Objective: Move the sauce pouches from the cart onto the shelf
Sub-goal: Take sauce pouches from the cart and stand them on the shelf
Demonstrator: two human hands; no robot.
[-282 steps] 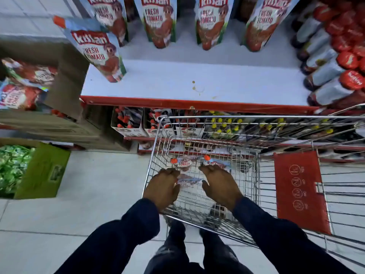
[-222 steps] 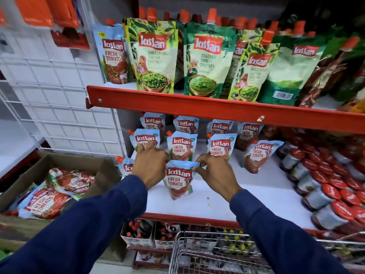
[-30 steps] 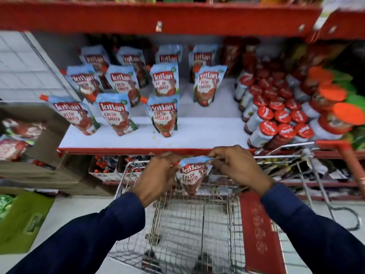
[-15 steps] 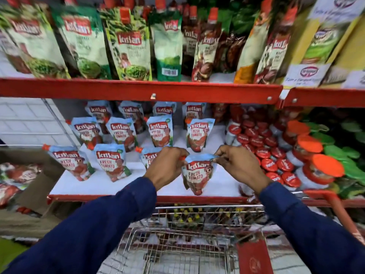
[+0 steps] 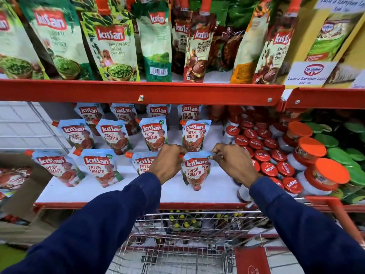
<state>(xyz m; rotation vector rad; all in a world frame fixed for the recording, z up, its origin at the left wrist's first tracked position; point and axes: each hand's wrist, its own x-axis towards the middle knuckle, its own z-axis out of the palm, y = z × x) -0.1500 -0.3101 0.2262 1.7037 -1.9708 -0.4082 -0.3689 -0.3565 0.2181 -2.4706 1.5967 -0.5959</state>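
A light-blue Kissan tomato sauce pouch (image 5: 194,172) stands upright on the white shelf (image 5: 213,191), in the front row at its right end. My left hand (image 5: 167,163) pinches its orange-capped top left corner. My right hand (image 5: 233,162) pinches its top right corner. Several matching pouches (image 5: 99,171) stand in rows to the left and behind. The wire cart (image 5: 187,240) is below the shelf, under my arms; its inside is mostly hidden by my sleeves.
Red-capped Mapro jars (image 5: 264,155) crowd the shelf just right of the held pouch, with orange-lidded jars (image 5: 327,175) beyond. Green chutney pouches (image 5: 112,42) fill the upper shelf above a red rail (image 5: 140,91). A cardboard box (image 5: 13,178) with pouches sits at the left.
Both hands have carried the pouch up from over the cart and forward onto the shelf, where it now stands in the front row. My view has tilted upward.
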